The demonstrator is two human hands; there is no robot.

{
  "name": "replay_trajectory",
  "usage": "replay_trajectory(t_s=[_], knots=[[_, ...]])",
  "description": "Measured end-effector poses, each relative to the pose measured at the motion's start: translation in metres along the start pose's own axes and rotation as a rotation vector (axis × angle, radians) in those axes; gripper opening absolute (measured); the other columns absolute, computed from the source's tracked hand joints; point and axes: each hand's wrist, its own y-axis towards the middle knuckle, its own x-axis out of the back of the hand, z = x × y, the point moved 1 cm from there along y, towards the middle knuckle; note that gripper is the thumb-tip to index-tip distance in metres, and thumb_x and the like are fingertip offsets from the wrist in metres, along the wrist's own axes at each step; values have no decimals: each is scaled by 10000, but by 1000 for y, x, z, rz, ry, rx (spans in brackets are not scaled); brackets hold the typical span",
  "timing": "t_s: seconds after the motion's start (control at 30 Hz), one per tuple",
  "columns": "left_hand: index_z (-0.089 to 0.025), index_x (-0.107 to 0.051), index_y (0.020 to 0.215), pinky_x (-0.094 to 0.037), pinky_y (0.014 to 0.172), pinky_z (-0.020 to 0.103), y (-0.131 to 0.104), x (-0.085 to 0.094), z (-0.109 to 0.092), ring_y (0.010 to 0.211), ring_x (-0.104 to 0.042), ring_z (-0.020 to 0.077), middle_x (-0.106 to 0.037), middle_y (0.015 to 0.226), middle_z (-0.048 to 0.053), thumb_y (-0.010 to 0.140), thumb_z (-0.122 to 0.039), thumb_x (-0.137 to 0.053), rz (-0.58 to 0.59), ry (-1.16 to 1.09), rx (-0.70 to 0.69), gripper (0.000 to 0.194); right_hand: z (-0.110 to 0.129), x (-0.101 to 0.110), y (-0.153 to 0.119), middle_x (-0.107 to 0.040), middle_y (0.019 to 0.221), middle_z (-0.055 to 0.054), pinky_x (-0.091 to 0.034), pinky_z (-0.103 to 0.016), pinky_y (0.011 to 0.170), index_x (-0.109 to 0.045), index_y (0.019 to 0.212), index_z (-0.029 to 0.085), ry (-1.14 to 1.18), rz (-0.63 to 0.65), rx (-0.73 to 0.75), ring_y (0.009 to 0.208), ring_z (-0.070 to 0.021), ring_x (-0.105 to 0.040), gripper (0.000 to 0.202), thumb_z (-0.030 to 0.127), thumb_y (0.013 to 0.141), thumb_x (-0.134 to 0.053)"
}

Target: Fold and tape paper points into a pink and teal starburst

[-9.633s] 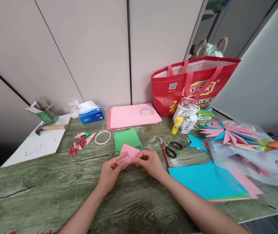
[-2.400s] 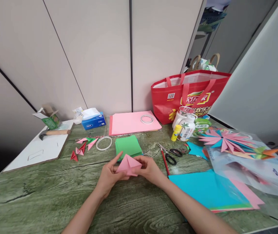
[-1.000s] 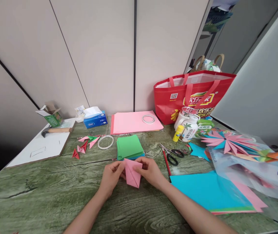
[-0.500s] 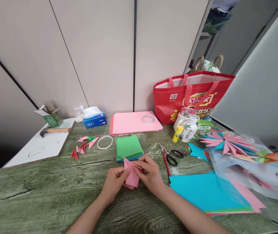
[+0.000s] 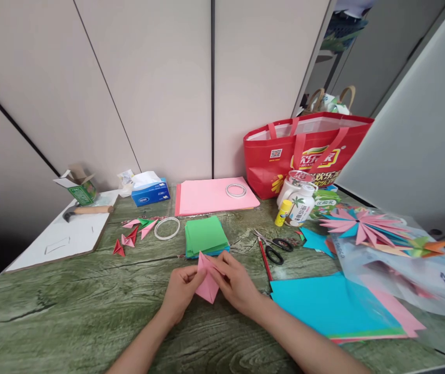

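A pink piece of folded paper (image 5: 208,290), kite-shaped with creases, is held between both hands over the table's front middle. My left hand (image 5: 183,291) pinches its left edge with thumb and fingers. On the other side, my right hand (image 5: 235,283) has its thumb and fingers closed on the paper's upper right edge. Just beyond the hands lies a stack of green paper squares (image 5: 206,235) with blue ones beneath. Small folded paper pieces (image 5: 129,238) in red, pink and green lie to the left, beside a roll of tape (image 5: 167,228).
Scissors (image 5: 274,249) and a red pencil (image 5: 264,259) lie right of the hands. Blue sheets (image 5: 331,306) are at the front right. Further back stand a glue stick (image 5: 283,213), a red bag (image 5: 261,169), pink sheets (image 5: 203,197) and a tissue box (image 5: 150,193). A hammer (image 5: 90,209) rests on a white board (image 5: 66,241).
The right hand's fingers have shifted left and closed along the pink paper's upper edge. The paper has turned slightly, its lower tip now more pointed. The left hand keeps its pinch.
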Motion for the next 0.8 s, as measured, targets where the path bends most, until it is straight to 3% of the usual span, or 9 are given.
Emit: replay_trajectory(t_s=[0.17,0.33,0.63,0.8], knots=[[-128,-496,472,-182,456,205,-3,-3,-3,479,-239,77,-312,467,-45,685,-445,-546,59,117,15,385,1,3,4,-511,706,-26,-417,-231,559,-607,1008,200,124,-160,-123,619,-122,-492,236,223,806,-486],[-144,-472,481,-180,460,207,-3,-3,-3,493,-237,84,-294,483,-44,672,-443,-556,38,107,9,365,4,4,3,-590,862,-64,-462,-272,684,-624,885,201,165,-214,-56,765,-149,-552,167,175,777,-499],[-127,-542,504,-215,457,197,-4,-5,-5,479,-282,82,-356,463,-43,681,-423,-555,-7,89,-11,345,-2,-1,0,-580,981,-79,-459,-320,775,-568,1085,248,78,-150,65,916,-176,-531,360,101,778,-451],[-118,-642,648,-296,496,207,-2,-1,-4,515,-380,108,-480,518,-18,684,-416,-557,-34,15,6,312,-1,1,1,-612,1009,-79,-487,-273,642,-474,1186,218,275,-181,-201,817,-172,-568,443,145,750,-503]])
